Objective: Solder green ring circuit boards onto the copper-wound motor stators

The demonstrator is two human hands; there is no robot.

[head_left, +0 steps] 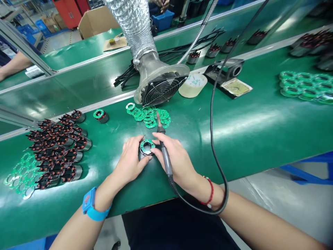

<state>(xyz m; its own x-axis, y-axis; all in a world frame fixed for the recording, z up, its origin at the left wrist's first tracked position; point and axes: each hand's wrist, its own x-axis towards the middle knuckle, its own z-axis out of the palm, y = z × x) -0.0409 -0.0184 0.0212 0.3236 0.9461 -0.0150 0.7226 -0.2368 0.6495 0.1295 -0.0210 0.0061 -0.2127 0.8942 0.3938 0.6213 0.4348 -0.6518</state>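
A motor stator stands on the green bench with a ring-shaped green circuit board on its top. My left hand is closed round the stator's left side, thumb at the front. In my right hand lies a soldering iron, its tip pointing up and away from the stator. The thumb and a finger of that hand also touch the board's right edge. Behind the stator is a loose pile of ring circuit boards. To the left stands another stator with a board.
Rows of stators and a board panel fill the left. A fume extractor hangs low behind the pile. Tape roll, iron stand and board panels sit rightward. The iron's cable loops over my right wrist.
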